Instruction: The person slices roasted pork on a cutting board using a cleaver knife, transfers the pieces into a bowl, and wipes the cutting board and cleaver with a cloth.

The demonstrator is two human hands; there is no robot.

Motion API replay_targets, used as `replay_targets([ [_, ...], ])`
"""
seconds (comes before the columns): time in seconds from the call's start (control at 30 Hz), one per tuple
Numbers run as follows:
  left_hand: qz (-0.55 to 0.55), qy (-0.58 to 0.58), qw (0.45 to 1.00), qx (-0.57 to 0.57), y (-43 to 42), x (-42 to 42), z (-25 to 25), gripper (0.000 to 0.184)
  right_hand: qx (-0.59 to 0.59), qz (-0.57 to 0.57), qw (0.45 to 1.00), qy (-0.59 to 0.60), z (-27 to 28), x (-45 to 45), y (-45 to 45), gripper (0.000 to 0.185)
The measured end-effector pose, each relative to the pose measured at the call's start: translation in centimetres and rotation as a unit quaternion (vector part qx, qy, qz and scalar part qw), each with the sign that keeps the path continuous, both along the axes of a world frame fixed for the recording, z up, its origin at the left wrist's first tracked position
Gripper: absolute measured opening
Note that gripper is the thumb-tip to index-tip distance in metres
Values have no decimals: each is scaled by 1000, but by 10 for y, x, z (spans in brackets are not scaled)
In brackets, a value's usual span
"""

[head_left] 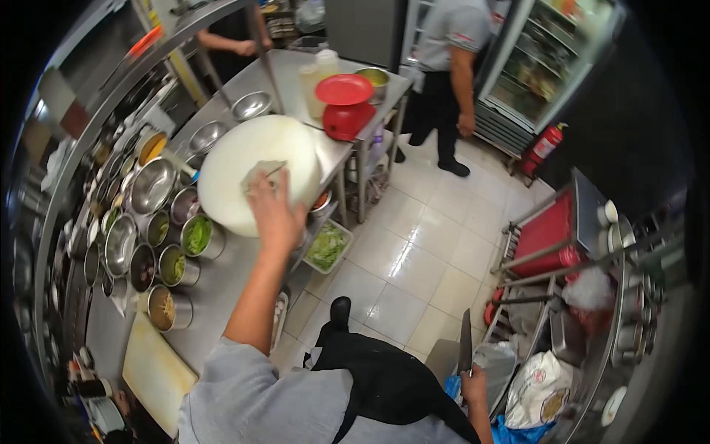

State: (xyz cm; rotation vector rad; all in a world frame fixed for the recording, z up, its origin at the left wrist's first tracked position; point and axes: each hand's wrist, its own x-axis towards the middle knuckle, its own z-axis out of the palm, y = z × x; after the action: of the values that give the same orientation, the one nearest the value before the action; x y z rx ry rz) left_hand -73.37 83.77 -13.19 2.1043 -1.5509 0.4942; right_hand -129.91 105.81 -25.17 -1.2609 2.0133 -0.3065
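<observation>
My left hand [272, 203] reaches out over a thick round white cutting board [222, 166] on the steel counter. Its fingers press on a crumpled pale grey cloth [268, 169] lying on the board; a thin dark line crosses it. Low at my right side, my right hand [474, 385] grips a large knife [465, 344] by the handle, blade pointing up and away from the board. Left of the board stand steel pots, one with chopped greens [197, 234] and one with pale strips [161, 307].
A red scale [346, 107] stands beyond the board. Below the counter edge is a tub of shredded lettuce [327, 246]. A rectangular cutting board [155, 370] lies nearer left. One co-worker [451, 66] stands by the glass fridge [547, 59]; another person's hand [244, 48] shows behind the counter.
</observation>
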Motion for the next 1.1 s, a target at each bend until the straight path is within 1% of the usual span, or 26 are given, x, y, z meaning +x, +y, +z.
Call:
replay_targets([
  [0.03,79,38,995,44,-3,29,14,81,-33,46,998,23,1,11,-15,35],
  [0.07,88,43,994,44,-16,58,4,81,-68,88,993,45,3,23,-29,31],
  [0.13,-3,100,992,78,-36,104,-26,76,-72,126,987,63,16,45,-53,32],
  [0.17,-24,106,980,165,-48,98,-14,60,-73,151,983,78,22,60,-65,32],
  [0.2,-22,72,994,81,-64,99,-29,44,-73,156,982,78,25,73,-78,32],
  [0.23,2,157,983,99,-79,96,-30,38,-49,159,984,62,28,85,-88,32],
  [0.3,-107,283,947,107,-71,69,-24,37,-20,167,984,59,30,104,-105,34],
  [0.33,-159,383,895,162,-58,60,0,35,-22,170,983,60,32,113,-114,34],
  [0.4,-164,423,891,24,-52,83,-4,34,-12,179,979,93,40,132,-124,35],
  [0.47,21,501,865,15,-56,147,33,41,-19,174,983,62,38,140,-131,35],
  [0.5,80,361,929,-24,-65,184,32,41,-31,171,984,35,37,139,-130,35],
  [0.53,167,215,960,-59,-74,221,30,41,-31,163,986,35,34,138,-129,35],
  [0.6,222,190,956,36,-115,300,-36,41,-26,161,983,81,26,136,-122,36],
  [0.63,199,188,961,38,-136,303,-61,41,-26,138,987,80,22,134,-118,36],
  [0.67,153,188,966,92,-166,291,-81,40,-14,139,987,78,20,132,-114,36],
  [0.73,85,158,973,143,-193,155,-28,38,19,117,991,68,19,138,-103,37],
  [0.77,6,171,981,89,-199,102,-27,39,43,104,992,62,24,140,-104,38],
  [0.8,-175,247,936,178,-202,75,-23,38,42,87,993,66,26,141,-102,40],
  [0.83,-248,378,870,198,-175,33,5,38,70,82,991,85,35,145,-103,40],
  [0.87,-253,405,859,183,-157,6,13,37,68,48,994,72,43,146,-94,43],
  [0.9,-370,215,893,143,-185,44,-20,38,69,30,994,75,53,144,-91,44],
  [0.93,-446,16,893,51,-211,81,-51,40,72,22,994,77,60,140,-83,46],
  [1.0,-199,156,967,25,-234,151,-65,45,71,-27,994,72,66,127,-60,47],
  [1.03,-83,236,968,7,-244,186,-71,49,66,-26,995,67,65,116,-51,49],
  [1.07,-2,301,951,66,-222,172,-63,56,63,-40,995,64,55,104,-35,49],
  [1.1,-14,299,952,67,-225,171,-78,56,43,-57,995,68,42,96,-18,49],
])
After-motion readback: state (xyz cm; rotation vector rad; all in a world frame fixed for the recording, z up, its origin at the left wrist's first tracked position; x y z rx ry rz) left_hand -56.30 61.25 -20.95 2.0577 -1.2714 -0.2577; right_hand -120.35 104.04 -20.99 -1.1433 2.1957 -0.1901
